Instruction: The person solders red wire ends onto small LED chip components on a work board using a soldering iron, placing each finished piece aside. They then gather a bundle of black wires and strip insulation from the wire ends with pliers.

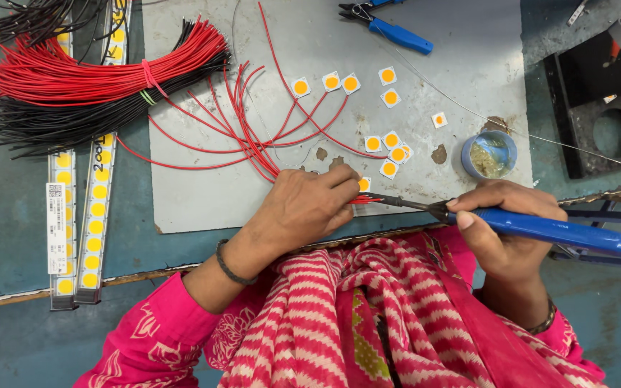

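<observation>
Soldering iron (540, 228) gripped by right fingers (494, 215); left fingers (339, 188) pinch red wires (253, 136) beside chips (389, 147).

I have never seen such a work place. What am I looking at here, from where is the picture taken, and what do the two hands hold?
The one picture comes from a camera worn on the person's head, looking down at their own bare hands over a grey work mat. There is no machine.

The right hand grips a soldering iron with a blue handle; its tip points left, toward the left hand. The left hand presses red wire ends down beside a small square LED chip.

On the mat lie more square chips with yellow centres, loose red wires, a small blue pot of paste and blue-handled pliers. At the left lie a tied bundle of red and black wires and long LED strips.
</observation>
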A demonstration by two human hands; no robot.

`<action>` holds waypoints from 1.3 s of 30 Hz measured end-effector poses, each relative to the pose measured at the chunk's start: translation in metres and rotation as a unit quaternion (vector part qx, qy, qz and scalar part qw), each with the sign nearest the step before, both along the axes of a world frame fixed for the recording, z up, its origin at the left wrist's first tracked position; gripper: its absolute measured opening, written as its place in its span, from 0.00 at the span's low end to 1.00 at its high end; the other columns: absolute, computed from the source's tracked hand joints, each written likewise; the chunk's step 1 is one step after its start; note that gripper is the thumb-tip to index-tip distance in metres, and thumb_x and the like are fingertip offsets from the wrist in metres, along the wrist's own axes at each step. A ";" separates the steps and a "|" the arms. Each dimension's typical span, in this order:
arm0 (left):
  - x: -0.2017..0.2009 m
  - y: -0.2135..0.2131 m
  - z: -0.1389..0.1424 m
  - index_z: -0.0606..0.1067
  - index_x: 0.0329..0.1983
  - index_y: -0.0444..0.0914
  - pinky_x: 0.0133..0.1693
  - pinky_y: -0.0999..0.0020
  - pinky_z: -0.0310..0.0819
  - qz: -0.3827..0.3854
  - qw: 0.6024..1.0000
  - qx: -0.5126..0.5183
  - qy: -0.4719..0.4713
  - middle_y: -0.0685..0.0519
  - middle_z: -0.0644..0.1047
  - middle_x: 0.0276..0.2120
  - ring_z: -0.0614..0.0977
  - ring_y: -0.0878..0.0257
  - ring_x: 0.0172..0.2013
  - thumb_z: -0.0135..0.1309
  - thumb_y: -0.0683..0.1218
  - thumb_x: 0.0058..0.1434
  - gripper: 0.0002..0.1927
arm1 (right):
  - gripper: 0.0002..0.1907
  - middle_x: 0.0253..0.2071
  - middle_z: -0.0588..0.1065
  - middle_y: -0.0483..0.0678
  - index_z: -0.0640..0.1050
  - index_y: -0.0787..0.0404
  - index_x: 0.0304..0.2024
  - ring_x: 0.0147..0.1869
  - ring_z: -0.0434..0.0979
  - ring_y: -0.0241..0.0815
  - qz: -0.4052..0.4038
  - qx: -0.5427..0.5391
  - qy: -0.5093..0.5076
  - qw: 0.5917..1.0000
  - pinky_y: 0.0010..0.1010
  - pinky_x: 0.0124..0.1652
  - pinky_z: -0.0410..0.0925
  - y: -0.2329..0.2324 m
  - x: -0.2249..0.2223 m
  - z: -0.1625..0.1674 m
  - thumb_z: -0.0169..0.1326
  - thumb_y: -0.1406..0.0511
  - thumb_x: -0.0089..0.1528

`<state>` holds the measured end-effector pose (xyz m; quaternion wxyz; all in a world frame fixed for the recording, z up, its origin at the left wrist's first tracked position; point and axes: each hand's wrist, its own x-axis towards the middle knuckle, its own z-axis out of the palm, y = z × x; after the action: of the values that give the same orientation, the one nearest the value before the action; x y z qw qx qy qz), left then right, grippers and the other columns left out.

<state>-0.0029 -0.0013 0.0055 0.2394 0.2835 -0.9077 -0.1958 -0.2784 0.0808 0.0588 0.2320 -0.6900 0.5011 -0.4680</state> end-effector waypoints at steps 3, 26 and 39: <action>0.000 0.000 0.001 0.74 0.41 0.38 0.26 0.56 0.73 -0.004 1.000 0.000 0.003 0.53 0.75 0.41 0.81 0.53 0.28 0.60 0.47 0.57 0.12 | 0.11 0.31 0.79 0.52 0.79 0.69 0.36 0.30 0.79 0.36 -0.006 -0.007 -0.008 1.000 0.21 0.34 0.69 0.001 -0.003 -0.003 0.61 0.65 0.63; 0.001 -0.004 0.001 0.76 0.40 0.39 0.27 0.55 0.73 -0.009 1.000 0.025 0.000 0.54 0.76 0.41 0.81 0.52 0.29 0.59 0.47 0.57 0.10 | 0.12 0.32 0.79 0.51 0.79 0.69 0.35 0.31 0.79 0.35 -0.040 -0.004 -0.023 0.999 0.20 0.36 0.69 0.008 -0.010 -0.002 0.61 0.64 0.63; 0.004 0.000 -0.003 0.75 0.40 0.38 0.29 0.58 0.75 -0.003 0.999 0.012 0.043 0.55 0.78 0.47 0.82 0.54 0.30 0.60 0.46 0.58 0.10 | 0.14 0.52 0.76 0.58 0.72 0.68 0.57 0.52 0.85 0.49 -0.026 -0.001 -0.188 0.982 0.34 0.43 0.82 -0.002 0.008 -0.041 0.53 0.67 0.73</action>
<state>0.0016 -0.0013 0.0028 0.2741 0.2747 -0.8952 -0.2192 -0.2700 0.0789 0.0176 0.3095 -0.5764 0.4659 -0.5958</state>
